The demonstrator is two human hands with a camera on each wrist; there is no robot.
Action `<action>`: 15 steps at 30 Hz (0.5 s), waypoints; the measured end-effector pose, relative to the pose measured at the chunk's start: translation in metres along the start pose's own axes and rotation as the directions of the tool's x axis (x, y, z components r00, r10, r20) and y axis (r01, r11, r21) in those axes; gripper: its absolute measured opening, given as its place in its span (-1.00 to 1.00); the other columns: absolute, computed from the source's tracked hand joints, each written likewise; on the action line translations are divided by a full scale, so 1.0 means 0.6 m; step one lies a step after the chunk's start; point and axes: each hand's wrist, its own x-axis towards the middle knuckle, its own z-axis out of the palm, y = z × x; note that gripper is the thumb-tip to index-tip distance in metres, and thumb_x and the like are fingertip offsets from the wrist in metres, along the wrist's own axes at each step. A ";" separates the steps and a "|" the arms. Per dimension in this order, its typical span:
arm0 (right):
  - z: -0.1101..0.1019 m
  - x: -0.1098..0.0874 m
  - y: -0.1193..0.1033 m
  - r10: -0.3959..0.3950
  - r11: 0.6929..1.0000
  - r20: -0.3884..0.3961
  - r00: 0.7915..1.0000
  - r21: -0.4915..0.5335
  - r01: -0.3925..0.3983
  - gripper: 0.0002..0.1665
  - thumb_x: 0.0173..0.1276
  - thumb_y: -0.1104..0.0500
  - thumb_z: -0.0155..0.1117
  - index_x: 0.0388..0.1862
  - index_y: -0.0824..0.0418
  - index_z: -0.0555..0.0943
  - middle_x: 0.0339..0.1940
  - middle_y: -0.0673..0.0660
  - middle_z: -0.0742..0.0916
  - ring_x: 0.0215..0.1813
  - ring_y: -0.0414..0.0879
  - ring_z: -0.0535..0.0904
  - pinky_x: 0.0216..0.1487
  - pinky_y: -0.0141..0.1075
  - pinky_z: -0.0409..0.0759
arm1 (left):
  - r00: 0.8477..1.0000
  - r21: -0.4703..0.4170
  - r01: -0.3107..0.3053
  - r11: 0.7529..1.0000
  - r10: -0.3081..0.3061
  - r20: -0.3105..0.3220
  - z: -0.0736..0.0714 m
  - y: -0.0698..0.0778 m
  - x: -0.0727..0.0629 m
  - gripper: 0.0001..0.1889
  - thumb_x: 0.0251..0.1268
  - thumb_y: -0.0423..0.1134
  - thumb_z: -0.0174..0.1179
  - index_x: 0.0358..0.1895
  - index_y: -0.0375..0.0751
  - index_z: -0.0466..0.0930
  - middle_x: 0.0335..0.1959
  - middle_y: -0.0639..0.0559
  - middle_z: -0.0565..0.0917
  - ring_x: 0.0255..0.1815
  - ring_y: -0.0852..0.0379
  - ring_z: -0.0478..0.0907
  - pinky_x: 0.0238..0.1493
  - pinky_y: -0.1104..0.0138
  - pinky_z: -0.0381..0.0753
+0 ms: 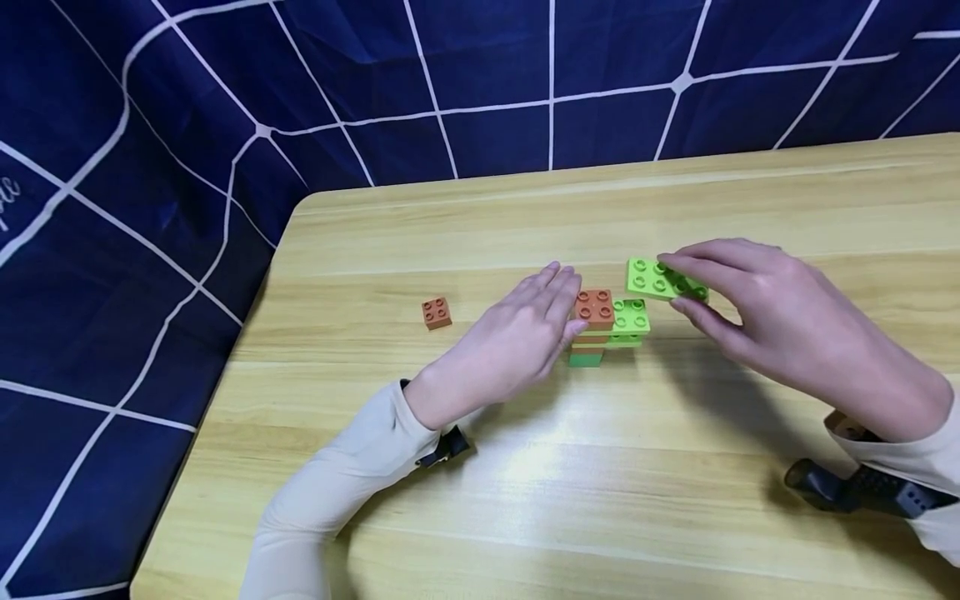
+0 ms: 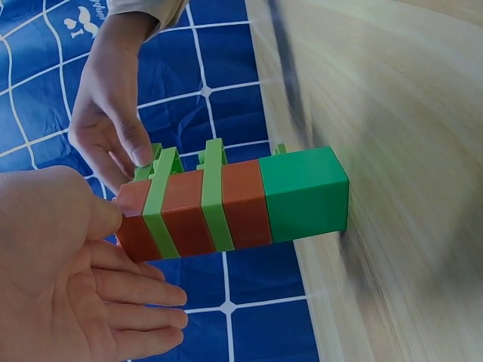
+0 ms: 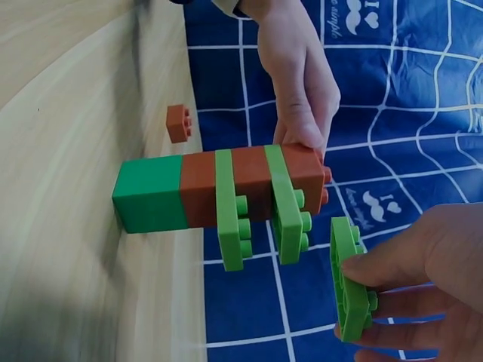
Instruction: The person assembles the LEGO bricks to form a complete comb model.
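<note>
The right hand pinches a lime plate, unattached, near the top of an upright tower. The left hand, fingers straight, touches the tower. Six layers appear stacked; one loose orange brick remains unused on the counter.

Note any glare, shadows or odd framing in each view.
Head: bright glare on the table, soft shadow beneath the right hand; left wrist: scene turned sideways, blurry shadows on the table; right wrist: also sideways, a dim shadow band across the table, the block tower reasonably sharp.
</note>
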 end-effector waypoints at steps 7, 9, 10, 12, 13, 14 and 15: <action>0.003 0.005 -0.006 -0.033 0.999 -0.010 0.999 0.016 0.033 -0.49 0.16 0.47 0.60 0.13 0.51 0.73 -0.04 0.44 0.79 -0.07 0.41 0.77 -0.10 0.34 0.73 | 1.000 0.001 0.004 1.000 -0.004 0.001 0.000 0.000 0.000 -0.39 0.87 -0.14 -0.09 0.59 -0.64 0.21 0.58 -0.51 0.29 0.68 -0.33 0.17 0.69 0.12 -0.02; 0.005 0.008 -0.009 -0.048 0.999 -0.015 0.999 0.022 0.049 -0.50 0.15 0.49 0.60 0.11 0.52 0.74 -0.05 0.44 0.79 -0.09 0.40 0.77 -0.12 0.33 0.73 | 1.000 -0.005 0.001 1.000 -0.001 0.001 0.000 -0.001 0.000 -0.39 0.87 -0.14 -0.09 0.59 -0.64 0.21 0.58 -0.52 0.29 0.68 -0.33 0.17 0.69 0.12 -0.01; 0.005 0.009 -0.010 -0.058 0.998 -0.014 0.998 0.028 0.058 -0.50 0.16 0.48 0.59 0.12 0.52 0.74 -0.05 0.43 0.79 -0.08 0.40 0.77 -0.12 0.32 0.74 | 1.000 -0.013 -0.001 1.000 0.001 0.007 -0.001 -0.001 0.001 -0.39 0.87 -0.14 -0.10 0.59 -0.64 0.20 0.59 -0.52 0.28 0.68 -0.33 0.17 0.69 0.12 -0.02; 0.005 0.011 -0.013 -0.073 0.997 -0.011 0.997 0.039 0.074 -0.50 0.17 0.46 0.58 0.12 0.52 0.73 -0.04 0.42 0.80 -0.08 0.39 0.77 -0.11 0.31 0.74 | 1.000 -0.044 -0.001 0.999 0.002 0.025 -0.002 -0.003 0.002 -0.38 0.88 -0.13 -0.11 0.61 -0.64 0.18 0.60 -0.51 0.26 0.69 -0.33 0.15 0.69 0.12 -0.03; 0.005 0.013 -0.015 -0.076 0.996 -0.009 0.997 0.041 0.076 -0.50 0.17 0.46 0.59 0.12 0.52 0.73 -0.04 0.43 0.79 -0.07 0.39 0.77 -0.10 0.31 0.74 | 0.999 -0.071 0.002 0.997 0.000 0.037 -0.004 -0.004 0.002 -0.38 0.88 -0.13 -0.12 0.61 -0.64 0.16 0.61 -0.51 0.24 0.70 -0.33 0.13 0.70 0.13 -0.05; 0.006 0.014 -0.017 -0.078 0.996 -0.006 0.997 0.043 0.078 -0.50 0.16 0.46 0.60 0.12 0.52 0.73 -0.03 0.43 0.79 -0.07 0.39 0.77 -0.09 0.32 0.73 | 0.999 -0.103 0.009 0.995 -0.004 0.049 -0.005 -0.005 0.002 -0.37 0.88 -0.12 -0.13 0.63 -0.63 0.14 0.63 -0.50 0.23 0.71 -0.32 0.12 0.71 0.13 -0.05; 0.006 0.016 -0.019 -0.078 0.996 -0.003 0.997 0.044 0.078 -0.49 0.15 0.47 0.61 0.12 0.52 0.74 -0.03 0.43 0.79 -0.06 0.39 0.77 -0.09 0.32 0.73 | 0.998 -0.135 0.020 0.991 -0.012 0.062 -0.006 -0.007 0.002 -0.36 0.88 -0.11 -0.13 0.64 -0.62 0.12 0.64 -0.49 0.21 0.72 -0.31 0.10 0.71 0.14 -0.07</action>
